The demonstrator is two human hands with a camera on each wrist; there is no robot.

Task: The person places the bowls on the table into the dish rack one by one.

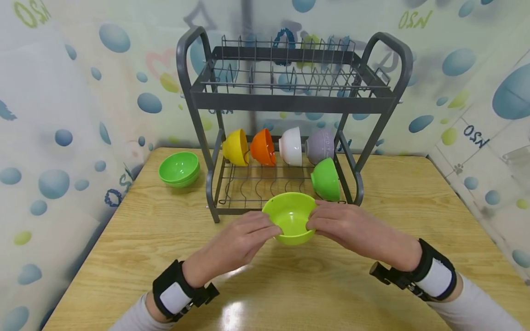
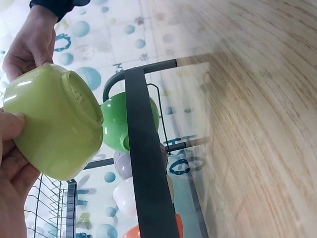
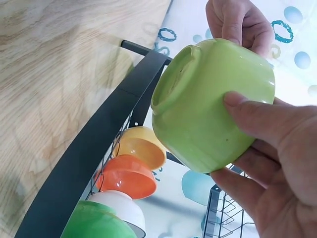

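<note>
Both hands hold a yellow-green bowl (image 1: 291, 214) in front of the dish rack, its mouth facing up toward the head camera. My left hand (image 1: 244, 236) pinches the left side of the rim. On the right side, my right hand (image 1: 348, 225) pinches the rim too, thumb on the outer wall in the right wrist view. The bowl's underside (image 2: 54, 121) with its foot ring shows in the left wrist view, lifted off the table. Just behind it, a green bowl (image 1: 326, 180) stands on its side at the right front of the rack's lower tier.
The grey two-tier dish rack (image 1: 294, 102) stands at the table's back. Along its lower tier's rear lean a yellow bowl (image 1: 236, 147), an orange bowl (image 1: 262, 147), a white bowl (image 1: 291, 147) and a purple bowl (image 1: 320, 146). Stacked green bowls (image 1: 179, 169) sit left of it on the wooden table (image 1: 145, 257).
</note>
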